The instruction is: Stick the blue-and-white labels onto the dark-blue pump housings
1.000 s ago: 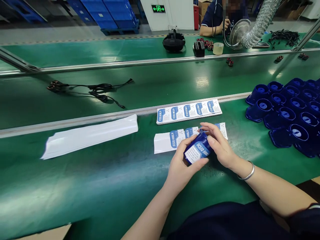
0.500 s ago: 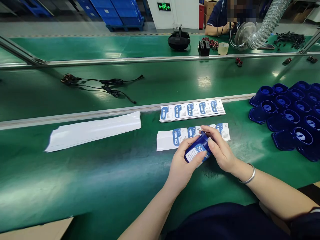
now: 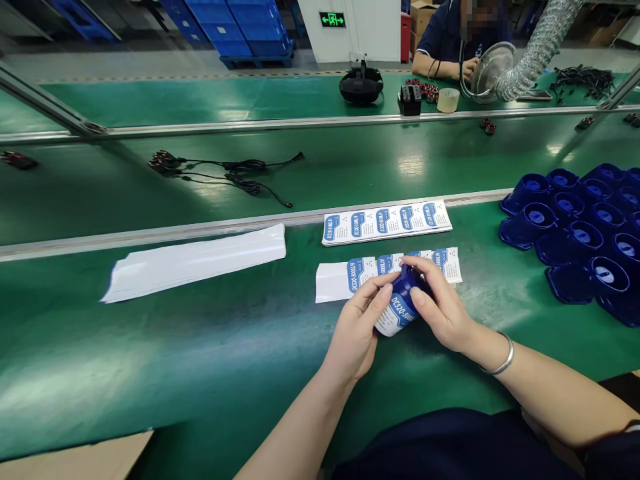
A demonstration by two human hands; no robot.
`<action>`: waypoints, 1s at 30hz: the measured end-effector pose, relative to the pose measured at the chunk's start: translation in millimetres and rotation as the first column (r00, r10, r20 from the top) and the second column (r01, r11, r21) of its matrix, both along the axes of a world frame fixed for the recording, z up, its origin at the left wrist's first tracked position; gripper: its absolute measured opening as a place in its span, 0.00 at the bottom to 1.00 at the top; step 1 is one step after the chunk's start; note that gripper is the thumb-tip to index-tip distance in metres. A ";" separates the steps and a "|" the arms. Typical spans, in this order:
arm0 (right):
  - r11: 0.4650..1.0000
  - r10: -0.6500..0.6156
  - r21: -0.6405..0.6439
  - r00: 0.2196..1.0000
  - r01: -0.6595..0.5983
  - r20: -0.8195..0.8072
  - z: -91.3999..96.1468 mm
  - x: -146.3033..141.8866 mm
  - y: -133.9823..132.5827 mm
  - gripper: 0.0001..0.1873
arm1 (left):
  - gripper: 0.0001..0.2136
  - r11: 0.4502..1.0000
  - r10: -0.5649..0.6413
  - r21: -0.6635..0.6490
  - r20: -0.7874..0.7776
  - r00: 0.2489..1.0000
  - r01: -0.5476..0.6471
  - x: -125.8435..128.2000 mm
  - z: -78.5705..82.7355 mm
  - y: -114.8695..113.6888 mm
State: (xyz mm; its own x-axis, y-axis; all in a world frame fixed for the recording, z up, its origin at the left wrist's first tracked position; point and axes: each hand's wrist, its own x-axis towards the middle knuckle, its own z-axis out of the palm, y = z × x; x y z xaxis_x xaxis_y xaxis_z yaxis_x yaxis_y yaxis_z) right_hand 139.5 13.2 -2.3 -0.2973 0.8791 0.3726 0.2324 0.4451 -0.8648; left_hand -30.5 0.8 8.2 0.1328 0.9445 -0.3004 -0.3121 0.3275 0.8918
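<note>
Both my hands hold a small blue plastic part (image 3: 403, 303) with a white and blue label on its side, just above the green bench. My left hand (image 3: 356, 327) grips it from the left, fingers pressed on the label. My right hand (image 3: 440, 307), a silver bangle on its wrist, wraps it from the right. Right behind the part lies a label strip (image 3: 350, 277), its left end bare white. A fuller label sheet (image 3: 386, 222) lies a little farther back.
Several blue plastic parts (image 3: 575, 230) are heaped at the right. White backing paper (image 3: 195, 261) lies at the left. Black cables (image 3: 225, 175) rest on the conveyor belt behind a metal rail (image 3: 150, 232). Another person (image 3: 450, 40) sits across the line beside a silver duct hose (image 3: 535, 50).
The blue part has turned in my hands and stands more upright; my left fingers have slid up over its label. My right hand has stayed around it.
</note>
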 end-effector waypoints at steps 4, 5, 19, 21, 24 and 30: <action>0.998 0.021 0.061 0.998 -0.024 0.053 3.3 -3.1 -1.9 0.21 | 0.18 0.994 0.053 -0.100 0.086 0.995 -0.045 0.6 -0.6 2.1; 0.998 0.011 0.062 0.999 -0.015 0.050 3.8 -3.7 -2.0 0.20 | 0.19 0.995 0.053 -0.089 0.075 0.996 -0.046 1.4 -1.1 2.1; 0.988 -0.111 -0.103 0.991 0.118 0.071 15.1 -5.0 -8.0 0.23 | 0.25 0.896 0.177 0.430 -0.570 0.802 0.108 16.6 -8.8 -8.8; 0.992 -0.063 -0.100 0.994 0.072 0.088 19.0 -0.6 -4.6 0.23 | 0.24 0.920 0.166 0.384 -0.554 0.815 0.074 16.4 -5.6 -8.5; 0.996 0.053 -0.077 0.989 -0.043 0.141 22.1 7.8 4.3 0.22 | 0.24 0.991 0.022 0.135 -0.322 0.946 0.023 13.5 3.1 -6.2; 0.987 0.107 -0.132 0.989 -0.093 0.104 16.6 13.2 14.5 0.20 | 0.26 0.949 -0.161 -0.255 0.112 0.981 0.185 10.9 12.3 -3.7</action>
State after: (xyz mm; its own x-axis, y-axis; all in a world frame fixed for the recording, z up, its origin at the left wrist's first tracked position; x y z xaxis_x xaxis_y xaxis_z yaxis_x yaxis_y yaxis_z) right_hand 152.7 27.7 14.3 -0.4191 0.8807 0.2206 0.2895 0.3600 -0.8869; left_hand -19.6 -2.9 20.5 0.3247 0.7936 -0.5146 -0.3040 0.6028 0.7377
